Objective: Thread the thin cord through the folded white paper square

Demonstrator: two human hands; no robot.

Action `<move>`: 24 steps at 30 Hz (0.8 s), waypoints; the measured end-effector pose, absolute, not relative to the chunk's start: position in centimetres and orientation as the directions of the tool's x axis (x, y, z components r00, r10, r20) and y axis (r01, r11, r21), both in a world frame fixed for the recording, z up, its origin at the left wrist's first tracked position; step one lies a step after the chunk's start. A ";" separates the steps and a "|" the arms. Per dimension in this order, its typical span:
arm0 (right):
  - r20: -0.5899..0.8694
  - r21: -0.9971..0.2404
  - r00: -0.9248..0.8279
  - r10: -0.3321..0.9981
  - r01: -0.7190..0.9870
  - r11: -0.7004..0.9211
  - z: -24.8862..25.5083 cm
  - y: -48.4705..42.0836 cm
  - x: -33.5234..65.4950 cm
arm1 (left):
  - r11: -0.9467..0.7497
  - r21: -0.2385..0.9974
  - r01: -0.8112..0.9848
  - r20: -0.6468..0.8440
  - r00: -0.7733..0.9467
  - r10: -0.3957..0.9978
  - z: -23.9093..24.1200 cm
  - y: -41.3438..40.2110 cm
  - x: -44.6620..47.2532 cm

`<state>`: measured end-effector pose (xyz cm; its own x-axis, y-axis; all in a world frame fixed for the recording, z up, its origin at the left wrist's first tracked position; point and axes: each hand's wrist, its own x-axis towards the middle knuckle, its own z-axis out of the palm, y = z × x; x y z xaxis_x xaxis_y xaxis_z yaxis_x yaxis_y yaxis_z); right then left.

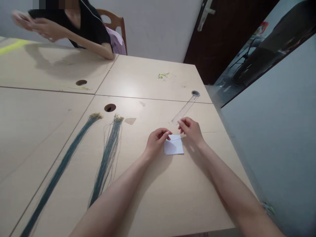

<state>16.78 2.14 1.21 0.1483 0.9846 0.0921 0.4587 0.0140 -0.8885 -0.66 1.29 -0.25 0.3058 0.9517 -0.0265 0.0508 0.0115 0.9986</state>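
Note:
My left hand (159, 139) is closed in a pinch at the upper left corner of a small white paper square (174, 147). A faint thin cord seems to run from its fingertips across the paper. Just up and to the right, my right hand (191, 130) also pinches, apparently on the same cord; a fine strand trails off to the right beyond it. The fingertips partly hide what they grip. Beyond my right hand, thin dark strands (184, 109) stretch over the table to a round cable hole (195, 93).
Two bundles of blue-green cords, the left bundle (63, 168) and the right bundle (105, 161), have gold-coloured ends. A brownish scrap (130, 121) and yellow-green bits (163, 76) lie on the table (148, 197). A person in black (91, 26) sits across, hands raised.

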 end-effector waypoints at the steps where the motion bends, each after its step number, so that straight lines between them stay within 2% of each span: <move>1: 0.114 -0.908 0.129 0.985 0.415 0.051 0.9 0.9 16.2 | 0.007 0.998 0.056 -0.024 0.307 0.951 -0.3 1.2 -0.6; 3: 0.143 -0.924 0.117 0.983 0.373 0.090 0.2 -1.0 15.4 | -0.007 0.998 0.064 -0.013 0.314 0.949 -0.3 1.1 -0.5; 11: 0.331 -0.853 0.002 0.943 0.427 0.299 -0.1 -2.0 14.8 | -0.131 0.984 0.117 0.082 0.353 0.932 -0.7 0.7 -0.3; 18: 0.244 -0.880 0.065 0.968 0.434 0.192 -0.5 -2.0 14.7 | -0.275 0.927 0.255 0.168 0.373 0.912 -0.9 0.5 -0.3; 24: 0.209 -0.908 0.065 0.976 0.384 0.169 -0.5 -1.9 14.8 | -0.295 0.915 0.275 0.185 0.362 0.914 -0.9 0.5 -0.3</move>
